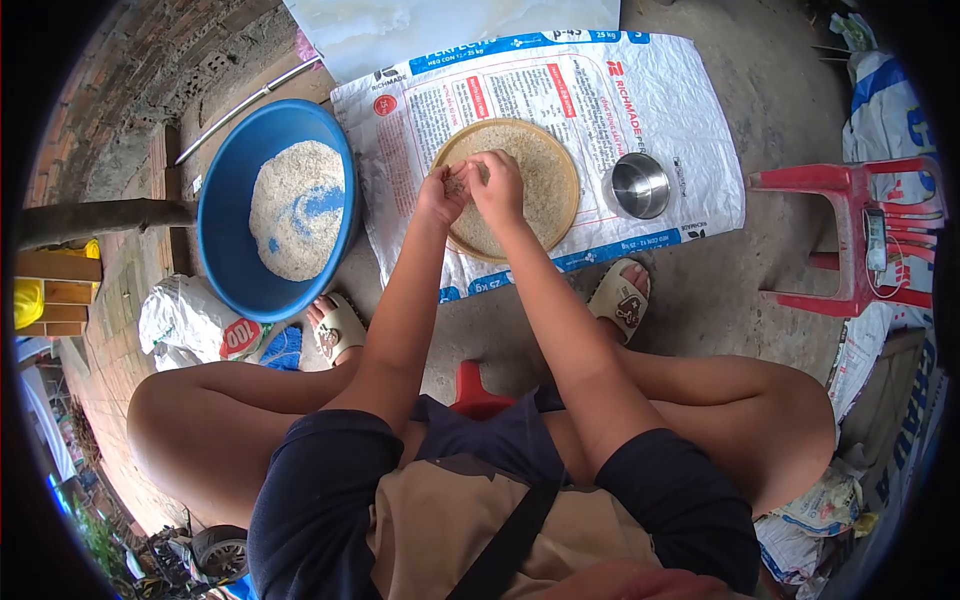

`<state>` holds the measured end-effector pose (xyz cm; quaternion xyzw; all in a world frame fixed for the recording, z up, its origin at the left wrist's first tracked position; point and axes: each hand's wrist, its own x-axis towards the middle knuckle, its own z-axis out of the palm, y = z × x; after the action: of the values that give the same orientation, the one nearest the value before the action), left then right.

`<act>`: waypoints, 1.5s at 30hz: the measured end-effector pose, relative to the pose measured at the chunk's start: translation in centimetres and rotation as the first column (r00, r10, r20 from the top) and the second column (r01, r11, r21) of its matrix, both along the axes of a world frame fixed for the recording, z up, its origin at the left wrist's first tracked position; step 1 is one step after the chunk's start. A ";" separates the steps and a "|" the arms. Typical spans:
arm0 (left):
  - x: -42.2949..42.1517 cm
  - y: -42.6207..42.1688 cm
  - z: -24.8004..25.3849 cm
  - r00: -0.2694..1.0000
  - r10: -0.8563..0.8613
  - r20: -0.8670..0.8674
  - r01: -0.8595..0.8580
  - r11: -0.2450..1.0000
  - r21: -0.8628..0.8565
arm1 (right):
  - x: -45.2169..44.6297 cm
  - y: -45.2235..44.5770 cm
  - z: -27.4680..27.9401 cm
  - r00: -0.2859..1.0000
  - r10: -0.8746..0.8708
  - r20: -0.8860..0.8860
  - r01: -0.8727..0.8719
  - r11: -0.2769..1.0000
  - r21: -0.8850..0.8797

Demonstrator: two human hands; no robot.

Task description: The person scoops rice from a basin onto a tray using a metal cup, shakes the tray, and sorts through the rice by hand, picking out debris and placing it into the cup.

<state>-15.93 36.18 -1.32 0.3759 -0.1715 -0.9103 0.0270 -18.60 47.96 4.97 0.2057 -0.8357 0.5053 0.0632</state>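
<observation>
A round shallow tray [574, 207] with a tan rim holds a layer of pale grains [525, 215] that look like rice. Over its left part my two hands meet. My left hand [447, 194] is cupped palm up, with a few pale grains on the palm and fingers. Fingers bent together, my right hand [498, 187] touches the left one at the fingertips; anything between them is too small to make out. To the right of the tray stands a steel bowl [640, 187] on the same white printed sack [700, 130].
On the left is a blue basin [207, 215] with more pale grains inside. A red plastic stool [850, 240] with a small device on it stands right. A metal pole [245, 108] lies behind the basin. A white bag [185, 315] sits near my left foot.
</observation>
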 end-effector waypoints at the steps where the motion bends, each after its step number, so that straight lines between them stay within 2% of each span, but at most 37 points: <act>1: 0.0 -0.3 0.4 0.999 0.002 0.045 -0.002 1.000 -0.004 | -0.5 0.6 -0.9 0.999 -0.050 0.021 0.048 0.996 0.078; 2: 0.1 -0.6 0.7 0.999 0.009 0.048 -0.009 1.000 -0.009 | -0.7 1.3 -1.7 0.995 -0.095 -0.010 0.096 0.984 0.150; 3: 0.1 -0.8 0.9 0.997 0.025 0.073 -0.023 0.999 -0.029 | -0.7 2.1 -2.2 0.996 -0.089 -0.008 0.089 0.985 0.147; 5: 0.2 -1.3 0.8 0.994 0.044 0.100 -0.040 0.998 -0.048 | -0.7 3.5 -3.4 1.000 -0.007 -0.011 0.011 0.946 0.324; 9: 0.2 -1.1 0.5 0.993 -0.030 0.113 0.045 0.990 -0.135 | -0.8 4.4 -5.6 0.998 0.056 -0.009 -0.048 0.920 0.389; 11: 0.0 -0.5 0.7 0.988 -0.061 0.139 0.086 0.980 -0.179 | -1.0 3.4 -5.6 0.993 -0.002 0.119 -0.027 0.969 0.246; 12: -0.2 -0.2 0.6 0.987 -0.124 0.105 0.142 0.972 -0.187 | -1.0 2.6 -5.1 0.993 -0.002 0.119 -0.028 0.968 0.248; 14: -0.4 0.5 0.5 0.981 -0.182 0.071 0.193 0.962 -0.192 | -1.1 0.6 -3.4 0.976 0.170 0.137 -0.156 0.982 -0.105; 15: -0.5 0.8 0.8 0.983 -0.183 -0.018 0.180 0.977 -0.112 | -1.3 0.1 -2.5 0.975 0.173 0.138 -0.160 0.982 -0.101; 16: -0.7 1.0 1.1 0.979 -0.176 -0.107 0.173 0.984 -0.032 | -1.5 -0.3 -1.9 0.973 0.175 0.150 -0.166 0.984 -0.070; 17: -0.8 1.1 1.5 0.978 -0.176 -0.108 0.173 0.984 -0.030 | -1.8 -0.6 -1.3 0.971 0.175 0.162 -0.170 0.985 -0.041; 19: -1.0 1.0 2.0 0.996 -0.093 0.001 0.092 0.994 -0.062 | -3.2 -0.1 -1.8 0.980 0.116 0.159 -0.114 0.993 -0.018; 21: -1.2 0.8 2.0 0.997 -0.074 0.019 0.075 0.996 -0.041 | -4.6 0.9 -2.8 0.995 -0.039 -0.089 0.053 0.987 0.154; 23: -1.2 0.5 2.0 0.998 -0.055 0.038 0.056 0.998 -0.019 | -5.3 2.1 -4.0 0.997 -0.012 -0.075 0.028 0.977 0.214; 25: -1.0 0.4 1.9 0.998 -0.054 0.037 0.055 0.998 -0.020 | -5.3 3.4 -4.9 0.998 0.063 -0.032 -0.043 0.906 0.420; 27: -0.9 0.3 1.8 0.997 -0.056 0.048 0.057 0.998 -0.030 | -5.2 3.4 -5.5 0.998 0.057 -0.008 -0.049 0.915 0.400; 29: -0.9 0.2 1.4 0.997 -0.055 0.060 0.058 0.998 -0.040 | -4.8 3.2 -5.7 0.989 0.009 0.146 -0.053 0.953 0.300; 30: -0.9 0.2 1.0 0.995 -0.070 0.075 0.075 0.995 -0.065 | -4.4 2.7 -5.6 0.989 0.013 0.148 -0.058 0.952 0.301; 32: -1.1 0.3 0.7 0.993 -0.082 0.089 0.089 0.992 -0.086 | -3.4 0.9 -4.7 0.906 0.228 0.355 -0.189 0.972 -0.142; 33: -1.1 0.4 0.8 0.996 -0.086 0.028 0.087 0.995 -0.049 | -3.2 0.3 -4.1 0.905 0.230 0.357 -0.192 0.971 -0.139; 35: -1.1 0.5 1.1 0.996 -0.086 -0.031 0.086 0.996 -0.010 | -3.0 -0.7 -2.2 0.789 0.425 0.442 -0.361 0.905 -0.226; 36: -1.2 0.4 1.5 0.999 -0.021 0.039 0.022 1.000 -0.020 | -3.5 -0.6 -0.9 0.845 0.351 0.404 -0.326 0.936 -0.131; 37: -1.3 0.3 1.6 0.993 0.045 0.106 -0.042 0.999 -0.035 | -4.4 -0.4 -1.7 0.845 0.352 0.404 -0.326 0.936 -0.132; 38: -1.3 0.2 1.8 0.993 0.047 0.107 -0.043 0.998 -0.036 | -5.5 -0.1 -2.4 0.953 0.174 0.249 -0.182 0.983 0.007; 39: -1.3 0.0 1.8 0.998 0.020 0.064 -0.022 0.999 0.029 | -6.2 0.4 -3.3 0.998 -0.001 0.062 -0.007 0.993 0.116; 40: -1.3 -0.2 1.9 1.000 -0.006 0.019 0.004 0.996 0.093 | -6.6 1.0 -3.8 0.998 0.000 0.062 -0.007 0.993 0.114; 42: -1.3 0.0 2.2 1.000 -0.008 0.019 0.007 0.997 0.077 | -7.2 2.0 -4.4 0.964 -0.037 -0.264 0.144 0.905 0.401; 45: -1.3 0.3 2.5 1.000 -0.020 0.020 0.019 0.998 0.061 | -7.0 3.0 -5.4 0.977 0.052 -0.209 0.040 0.910 0.414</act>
<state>-17.22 36.49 1.16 0.3840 -0.1477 -0.9114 0.0051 -25.60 50.92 -0.43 0.2704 -0.9115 0.2909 0.1064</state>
